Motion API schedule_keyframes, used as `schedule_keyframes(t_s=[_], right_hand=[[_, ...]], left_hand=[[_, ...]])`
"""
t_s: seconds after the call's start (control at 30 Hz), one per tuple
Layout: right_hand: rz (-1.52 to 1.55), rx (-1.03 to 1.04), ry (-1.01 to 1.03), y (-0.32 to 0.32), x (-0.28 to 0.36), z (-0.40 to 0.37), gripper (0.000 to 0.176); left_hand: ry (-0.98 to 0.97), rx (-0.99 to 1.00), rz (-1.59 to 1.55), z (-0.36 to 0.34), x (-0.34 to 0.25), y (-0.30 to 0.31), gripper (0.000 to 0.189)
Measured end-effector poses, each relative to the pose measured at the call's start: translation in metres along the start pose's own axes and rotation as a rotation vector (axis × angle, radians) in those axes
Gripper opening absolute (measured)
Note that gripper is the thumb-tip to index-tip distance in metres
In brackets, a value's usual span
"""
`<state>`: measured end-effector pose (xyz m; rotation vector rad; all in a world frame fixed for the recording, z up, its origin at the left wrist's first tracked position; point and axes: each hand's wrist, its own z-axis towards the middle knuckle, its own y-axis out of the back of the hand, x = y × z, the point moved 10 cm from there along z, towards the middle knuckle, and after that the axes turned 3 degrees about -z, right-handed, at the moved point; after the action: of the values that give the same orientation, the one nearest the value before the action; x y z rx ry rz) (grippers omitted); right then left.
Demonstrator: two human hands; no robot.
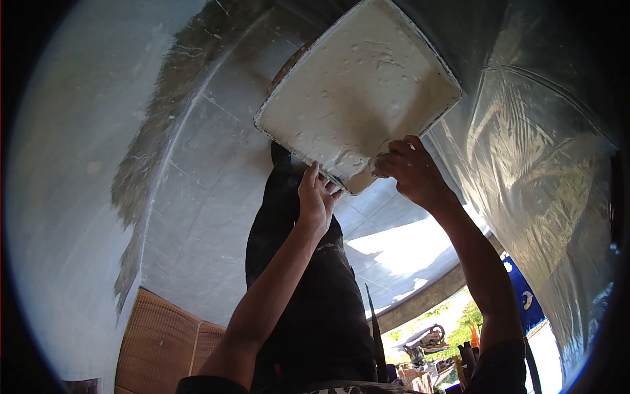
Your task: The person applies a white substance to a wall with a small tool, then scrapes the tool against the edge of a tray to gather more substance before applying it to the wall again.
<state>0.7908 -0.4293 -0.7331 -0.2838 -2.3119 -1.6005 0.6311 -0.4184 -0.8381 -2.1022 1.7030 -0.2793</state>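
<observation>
A large squarish tray [354,92] filled with whitish, wet-looking paste is in front of me at the top of the head view. My left hand [319,197] is at the tray's near corner, with its fingers against the rim. At the right of that corner, my right hand [412,172] is closed over the paste, its fingers curled and smeared with white. What those fingers hold, if anything, is hidden. Beneath my hands, the paste is disturbed.
Grey floor tiles [216,151] lie below. A wall [79,144] with a rough dark strip stands left, clear plastic sheeting [525,190] hangs right. A woven brown panel [157,341] is lower left. A blue cloth [522,292] and a bright opening with a motorbike [430,338] are lower right.
</observation>
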Motion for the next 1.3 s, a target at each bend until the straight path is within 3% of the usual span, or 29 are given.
schedule_keyframes(t_s=[0.37, 0.47, 0.53, 0.63, 0.87, 0.93, 1.27, 1.3], right_hand=[[0.031, -0.014, -0.036, 0.015, -0.02, 0.011, 0.033], [0.05, 0.088, -0.053, 0.003, -0.032, 0.009, 0.033], [0.131, -0.038, -0.23, 0.019, -0.053, 0.015, 0.029], [0.296, -0.035, -0.396, 0.034, -0.07, 0.018, 0.021], [0.349, 0.064, -0.497, 0.017, -0.081, 0.013, 0.018], [0.114, 0.037, -0.231, 0.015, -0.062, 0.012, 0.023], [-0.164, -0.03, -0.008, 0.009, -0.031, 0.009, 0.025], [-0.234, 0.116, -0.015, 0.007, -0.026, 0.018, 0.027]], left_hand=[[0.005, -0.016, -0.008, 0.002, 0.001, 0.004, 0.072], [-0.007, -0.023, 0.008, 0.001, 0.0, 0.002, 0.07], [-0.002, -0.033, -0.008, 0.003, 0.001, 0.004, 0.07], [0.001, -0.045, -0.016, 0.004, 0.001, 0.007, 0.07], [0.009, -0.033, 0.001, 0.003, 0.001, 0.006, 0.068], [0.006, -0.035, 0.0, 0.004, 0.001, 0.007, 0.068], [-0.004, -0.02, 0.005, 0.005, 0.002, 0.009, 0.068], [-0.005, -0.022, 0.006, 0.005, 0.001, 0.008, 0.068]])
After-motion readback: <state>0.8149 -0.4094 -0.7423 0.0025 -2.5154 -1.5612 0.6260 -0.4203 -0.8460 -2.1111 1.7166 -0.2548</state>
